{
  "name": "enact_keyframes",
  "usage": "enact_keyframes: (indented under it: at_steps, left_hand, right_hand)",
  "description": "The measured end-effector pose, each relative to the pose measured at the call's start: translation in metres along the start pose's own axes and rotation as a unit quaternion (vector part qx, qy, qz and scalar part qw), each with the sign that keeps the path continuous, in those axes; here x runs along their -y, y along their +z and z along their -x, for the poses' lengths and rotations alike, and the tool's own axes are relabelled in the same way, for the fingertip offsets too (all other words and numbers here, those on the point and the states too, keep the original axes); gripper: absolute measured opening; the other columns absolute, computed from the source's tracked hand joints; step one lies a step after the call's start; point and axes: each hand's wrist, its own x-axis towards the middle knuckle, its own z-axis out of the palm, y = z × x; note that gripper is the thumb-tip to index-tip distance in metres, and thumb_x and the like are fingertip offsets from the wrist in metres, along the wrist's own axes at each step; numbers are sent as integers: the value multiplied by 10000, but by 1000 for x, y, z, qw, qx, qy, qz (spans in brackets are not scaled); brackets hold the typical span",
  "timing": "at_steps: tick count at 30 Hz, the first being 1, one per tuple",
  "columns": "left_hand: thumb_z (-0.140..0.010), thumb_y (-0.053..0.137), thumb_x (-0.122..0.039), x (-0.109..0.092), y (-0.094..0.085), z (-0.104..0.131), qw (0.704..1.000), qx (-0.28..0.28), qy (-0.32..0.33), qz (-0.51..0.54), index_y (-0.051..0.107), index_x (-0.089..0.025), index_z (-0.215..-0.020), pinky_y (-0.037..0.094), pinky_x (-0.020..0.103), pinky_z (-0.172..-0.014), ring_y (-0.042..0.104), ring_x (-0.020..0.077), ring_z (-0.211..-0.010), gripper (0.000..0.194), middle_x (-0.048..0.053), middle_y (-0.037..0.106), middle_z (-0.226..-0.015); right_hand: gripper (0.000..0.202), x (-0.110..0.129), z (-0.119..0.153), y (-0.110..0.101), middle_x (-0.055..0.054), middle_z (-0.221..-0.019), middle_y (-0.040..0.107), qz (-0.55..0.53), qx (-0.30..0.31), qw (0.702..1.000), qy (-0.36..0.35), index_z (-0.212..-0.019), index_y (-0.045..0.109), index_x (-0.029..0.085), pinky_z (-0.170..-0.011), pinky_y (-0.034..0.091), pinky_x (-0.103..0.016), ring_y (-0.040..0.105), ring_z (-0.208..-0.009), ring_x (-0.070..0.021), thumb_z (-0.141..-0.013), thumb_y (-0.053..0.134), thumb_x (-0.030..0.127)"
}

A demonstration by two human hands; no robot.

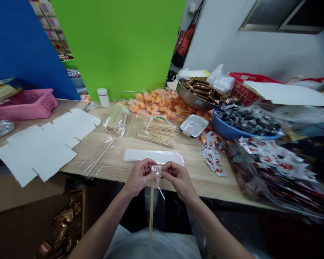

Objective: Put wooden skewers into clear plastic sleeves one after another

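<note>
At the table's near edge, the left hand and right hand each pinch a bag near its top, the two grips just apart. Sticks hang below the left hand; whether inside the bag, I cannot tell. Bagging seems the step in hand; the next move likely calls for holding the bag steady.

There are two bare hands, one pink plastic basket, one shiny square tray, one round blue basin, one round metal bowl, one white cylindrical container and numerous thin pale wooden sticks (overlapping, so uncountable).
</note>
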Motion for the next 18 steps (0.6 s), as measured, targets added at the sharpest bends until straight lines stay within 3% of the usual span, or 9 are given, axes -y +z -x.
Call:
enact_keyframes:
  at_steps: [4, 7, 10, 12, 15, 18]
  left_hand:
    - [-641, 640, -143, -18, -36, -13, 996, -60, 29, -50, 538, -143, -998, 468, 223, -612, 610, 137, -707, 371, 15, 634, -747]
    - [-656, 614, -181, -41, -83, -27, 979, -124, 67, -147, 529, -141, -1003, 464, 236, -631, 626, 168, -767, 359, 22, 645, -736]
    - [-688, 555, -229, -63, -135, -46, 935, -179, 76, -298, 551, -127, -994, 450, 245, -576, 599, 154, -625, 323, 5, 621, -654]
    - [-672, 526, -213, -71, -162, -59, 883, -201, 59, -420, 567, -128, -1004, 468, 274, -611, 608, 174, -655, 345, 20, 639, -701]
    - [-629, 562, -201, -73, -178, -72, 817, -233, 56, -525, 582, -153, -1021, 459, 367, -799, 602, 253, -905, 395, 76, 662, -959]
    - [-672, 567, -204, -64, -163, -73, 777, -250, 98, -569, 595, -165, -1014, 369, 442, -938, 512, 302, -1097, 345, 109, 622, -1112]
  right_hand:
    - [83, 1, -43, -12, 18, -600, 578, 146, -3, 987, -64, -688, 562, 177, -558, 450, -246, 557, -567, -126, -684, 615, 241]
    - [90, 8, -87, -25, -23, -691, 622, 372, -22, 919, -129, -741, 593, 164, -583, 446, -240, 571, -626, -135, -732, 521, 218]
    - [159, 15, -129, -36, -70, -795, 650, 477, -27, 868, -136, -790, 632, 141, -666, 435, -257, 582, -719, -157, -725, 489, 164]
    - [167, 17, -151, -41, -86, -812, 660, 515, -12, 849, -122, -784, 656, 131, -667, 413, -256, 577, -729, -169, -694, 516, 140]
    - [146, 14, -171, -44, -82, -754, 669, 577, 25, 811, -91, -722, 671, 124, -607, 366, -237, 563, -679, -166, -639, 553, 105]
    - [150, 9, -179, -45, -67, -685, 663, 623, 54, 777, -63, -697, 669, 122, -558, 320, -223, 541, -620, -140, -650, 531, 87]
